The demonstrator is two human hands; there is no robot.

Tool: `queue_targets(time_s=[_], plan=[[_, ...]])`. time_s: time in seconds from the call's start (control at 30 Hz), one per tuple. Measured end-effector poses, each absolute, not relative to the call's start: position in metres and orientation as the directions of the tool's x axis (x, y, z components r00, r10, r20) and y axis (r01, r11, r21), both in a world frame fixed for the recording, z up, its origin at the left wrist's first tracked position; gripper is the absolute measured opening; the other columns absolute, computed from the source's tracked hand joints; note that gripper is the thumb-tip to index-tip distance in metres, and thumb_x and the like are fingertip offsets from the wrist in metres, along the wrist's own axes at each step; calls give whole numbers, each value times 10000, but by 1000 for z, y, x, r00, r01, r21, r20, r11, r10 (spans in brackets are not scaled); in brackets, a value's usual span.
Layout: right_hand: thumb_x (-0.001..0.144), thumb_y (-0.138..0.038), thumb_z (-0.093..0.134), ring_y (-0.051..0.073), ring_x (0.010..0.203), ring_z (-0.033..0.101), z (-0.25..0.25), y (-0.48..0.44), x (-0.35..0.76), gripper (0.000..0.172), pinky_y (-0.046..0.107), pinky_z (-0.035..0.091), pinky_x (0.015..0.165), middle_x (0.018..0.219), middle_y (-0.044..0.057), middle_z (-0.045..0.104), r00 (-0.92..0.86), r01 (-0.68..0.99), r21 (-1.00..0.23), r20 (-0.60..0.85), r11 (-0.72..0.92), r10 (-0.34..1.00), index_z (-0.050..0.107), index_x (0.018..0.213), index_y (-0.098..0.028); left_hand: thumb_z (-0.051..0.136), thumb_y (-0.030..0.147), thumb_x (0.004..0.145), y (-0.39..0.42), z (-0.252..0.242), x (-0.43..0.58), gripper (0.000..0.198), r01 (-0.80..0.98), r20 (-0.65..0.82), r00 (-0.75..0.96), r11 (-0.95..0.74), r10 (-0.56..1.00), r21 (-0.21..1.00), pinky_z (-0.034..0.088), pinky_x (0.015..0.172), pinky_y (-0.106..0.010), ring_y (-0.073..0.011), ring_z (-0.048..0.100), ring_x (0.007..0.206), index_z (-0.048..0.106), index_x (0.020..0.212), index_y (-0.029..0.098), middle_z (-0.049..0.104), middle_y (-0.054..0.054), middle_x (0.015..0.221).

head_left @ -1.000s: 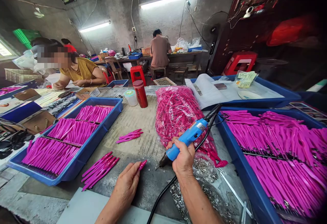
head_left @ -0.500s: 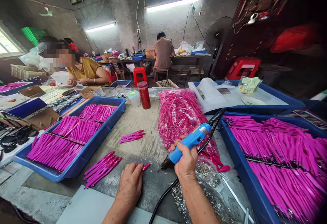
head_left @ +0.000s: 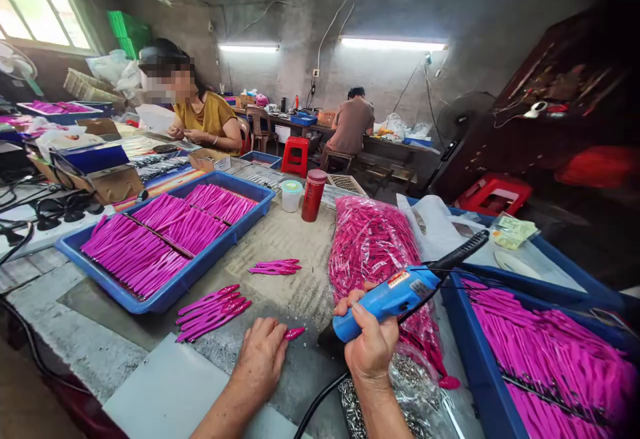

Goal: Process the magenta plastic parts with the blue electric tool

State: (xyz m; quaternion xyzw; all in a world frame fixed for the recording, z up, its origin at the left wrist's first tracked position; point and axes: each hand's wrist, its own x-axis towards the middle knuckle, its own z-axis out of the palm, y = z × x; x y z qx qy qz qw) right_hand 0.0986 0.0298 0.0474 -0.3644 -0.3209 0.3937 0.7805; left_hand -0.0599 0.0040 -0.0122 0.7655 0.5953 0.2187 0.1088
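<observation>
My right hand (head_left: 371, 342) is wrapped around a blue electric screwdriver (head_left: 387, 299), its dark nose tilted down to the left over the tabletop. A black cord trails from its raised rear end. On the worktop, the curled fingers of my left hand (head_left: 260, 359) hold down a slim magenta plastic piece (head_left: 294, 333); only its glossy tip shows past the fingers. Tiny ring-like bits (head_left: 306, 335) lie scattered between the hands. Left of my left hand rests a fanned pile of magenta pieces (head_left: 215, 312), and a smaller bunch (head_left: 275, 266) lies farther up the table.
Blue trays of magenta pieces flank me, one left (head_left: 145, 305) and one right (head_left: 463, 345). A clear bag of pink parts (head_left: 375, 245) and a bag of small metal parts (head_left: 410, 379) lie by my right arm. A red flask (head_left: 313, 197) stands ahead; a co-worker (head_left: 210, 119) sits far left.
The view has swung right-to-left and tilted, so the scene sits farther right. Both hands keep their holds; the screwdriver's nose now looks slightly blurred and darker.
</observation>
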Motion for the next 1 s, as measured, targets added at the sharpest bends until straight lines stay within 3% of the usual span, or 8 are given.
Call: queue_targets(time_s=[0.37,1.0], plan=[[689,-265,646,143,515,513,50,38,65,348,271,428,511,674,-25,522,300,-316,-844,345,434,890,452,965,-183,452,173,852,6,6,-51,184,921,-86,169,-126,982,370,361,704,-310,-192,524,877,614,772,211,612,-13,872],[705,-211,640,135,537,535,45,37,58,307,263,446,523,704,-21,534,251,-307,-833,396,460,883,493,973,-189,397,180,880,6,-1,-50,219,915,-69,201,-162,977,369,342,689,-317,-191,502,863,599,800,209,603,-14,865]])
